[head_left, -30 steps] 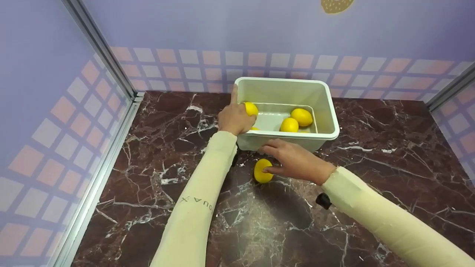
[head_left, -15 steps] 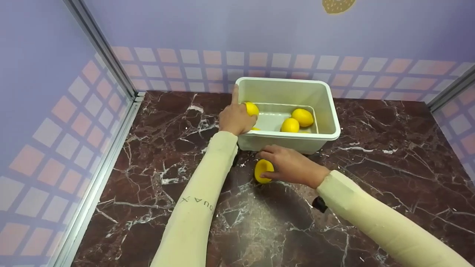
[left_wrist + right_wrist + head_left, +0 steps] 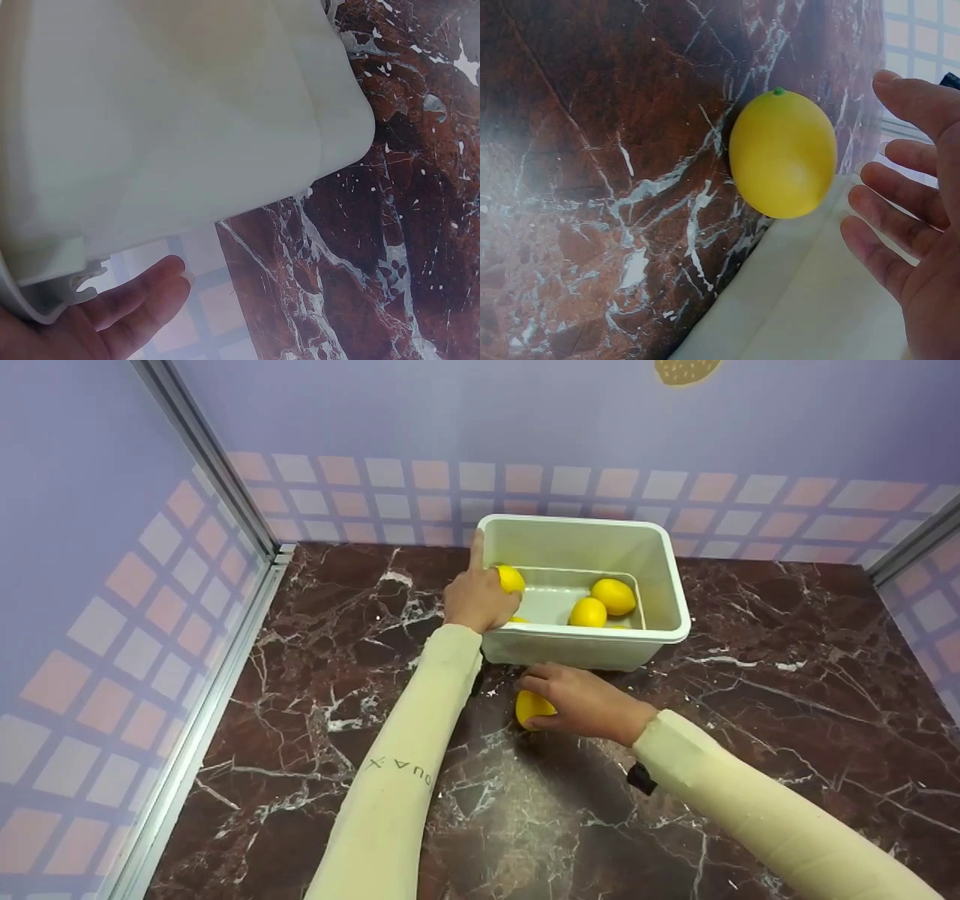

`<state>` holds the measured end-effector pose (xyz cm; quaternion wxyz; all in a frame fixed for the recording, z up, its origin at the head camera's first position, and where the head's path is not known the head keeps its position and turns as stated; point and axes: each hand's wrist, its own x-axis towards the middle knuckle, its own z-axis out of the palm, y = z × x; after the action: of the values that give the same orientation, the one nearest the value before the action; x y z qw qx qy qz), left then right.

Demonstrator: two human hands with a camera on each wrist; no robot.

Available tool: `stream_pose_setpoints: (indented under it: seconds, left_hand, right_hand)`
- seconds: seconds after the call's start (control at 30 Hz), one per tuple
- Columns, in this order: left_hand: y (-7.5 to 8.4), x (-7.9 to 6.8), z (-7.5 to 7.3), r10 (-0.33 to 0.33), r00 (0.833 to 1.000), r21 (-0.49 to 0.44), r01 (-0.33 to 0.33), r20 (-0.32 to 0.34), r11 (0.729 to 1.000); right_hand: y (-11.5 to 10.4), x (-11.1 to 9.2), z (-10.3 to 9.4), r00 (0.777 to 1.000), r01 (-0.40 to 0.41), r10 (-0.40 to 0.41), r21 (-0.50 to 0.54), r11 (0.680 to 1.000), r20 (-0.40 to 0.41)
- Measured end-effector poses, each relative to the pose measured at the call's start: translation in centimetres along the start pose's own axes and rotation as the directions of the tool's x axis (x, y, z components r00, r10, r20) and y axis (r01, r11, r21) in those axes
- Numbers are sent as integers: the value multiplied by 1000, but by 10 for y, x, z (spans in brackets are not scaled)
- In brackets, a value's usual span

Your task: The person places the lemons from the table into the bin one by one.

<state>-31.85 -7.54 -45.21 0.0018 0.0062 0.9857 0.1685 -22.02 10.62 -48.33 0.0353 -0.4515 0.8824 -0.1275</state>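
Observation:
The white plastic bin (image 3: 570, 649) stands near the back wall. My left hand (image 3: 480, 598) grips its left rim, one finger stretched along the edge; in the left wrist view fingers (image 3: 146, 307) lie outside, below the rim. On the tabletop in front of the bin sits a yellow lemon (image 3: 531, 709) with a green tip. My right hand (image 3: 581, 701) reaches over this lemon from the right, covering part of it in the head view. In the right wrist view its fingers are spread beside the whole lemon (image 3: 783, 156), with a gap between.
Inside the bin lie several more lemons, among them a lemon (image 3: 613, 597) at the right and a lemon (image 3: 511, 579) beside the left hand. The dark red marbled tabletop (image 3: 337, 645) meets a tiled-pattern wall (image 3: 375, 502) behind, and a metal frame (image 3: 225, 660) runs along the left.
My right hand has moved slightly left and toward me, lower over the lemon, hiding more of it. My left hand and the bin have stayed in place.

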Motion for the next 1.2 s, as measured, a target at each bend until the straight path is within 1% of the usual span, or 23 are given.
stream_pose_setpoints:
  seconds: [0.17, 0.27, 0.7, 0.87, 1.07, 1.2]
  left_hand:
    - [-1, 0, 0, 0, 1000, -12, 0, 1, 1000]
    - [-1, 0, 0, 6, 1000, -4, -6, -1, 1000]
    - [-1, 1, 1, 3, 1000, -2, -3, -5, 1000]
    - [-1, 1, 1, 5, 1000, -1, -5, -4, 1000]
    - [-1, 2, 1, 3, 1000, -5, -3, -12, 1000]
    - [-1, 2, 2, -1, 1000, -9, 1, -9, 1000]
  right_hand:
    - [3, 0, 4, 1000, -15, 15, 11, 1000, 4]
    - [4, 0, 5, 1000, -15, 15, 6, 1000, 3]
    - [9, 2, 13, 1000, 7, -6, -18, 1000, 28]
    - [10, 0, 10, 1000, 5, -4, -51, 999, 26]
    - [11, -4, 9, 1000, -4, 3, -113, 994, -9]
    - [12, -7, 10, 1000, -7, 7, -132, 991, 4]
